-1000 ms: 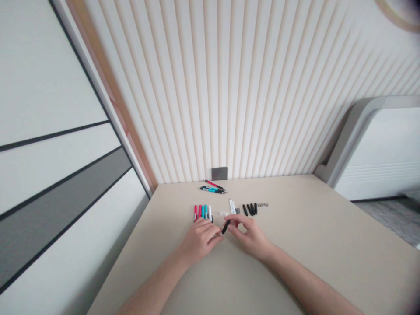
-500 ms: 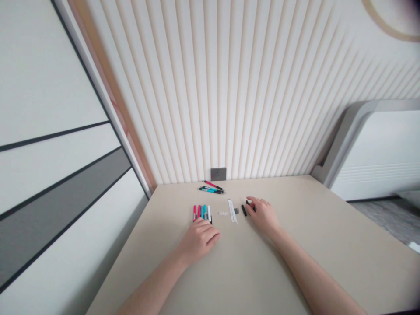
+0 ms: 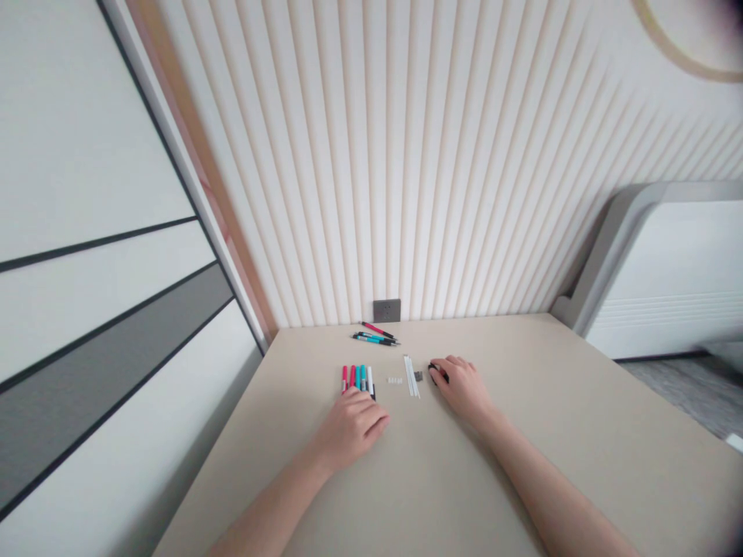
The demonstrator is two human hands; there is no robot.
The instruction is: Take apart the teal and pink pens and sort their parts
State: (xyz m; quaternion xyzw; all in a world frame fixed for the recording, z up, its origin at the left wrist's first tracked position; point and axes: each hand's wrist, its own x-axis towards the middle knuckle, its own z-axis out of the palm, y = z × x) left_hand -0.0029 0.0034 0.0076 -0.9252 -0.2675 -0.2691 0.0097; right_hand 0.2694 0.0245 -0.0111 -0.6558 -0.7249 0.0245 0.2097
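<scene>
My right hand lies to the right of the small parts, with thumb and fingers closed around short black tube-like pieces, partly hidden by the fingers. My left hand rests on the table, its fingers loosely curled in and its fingertips hidden. It covers the near ends of a row of pen barrels in pink, teal and white. Between the hands are small white pieces, several thin white refills and a little cluster of grey pieces, too small to make out.
Farther back lie a red pen and blue pens with black ends. A dark wall socket sits above the back edge of the beige table. A white cabinet stands left; a grey-white headboard is at right.
My right hand has shifted slightly left, and its fingers now close over the black piece that lay apart beside it. My left hand stays where it was.
</scene>
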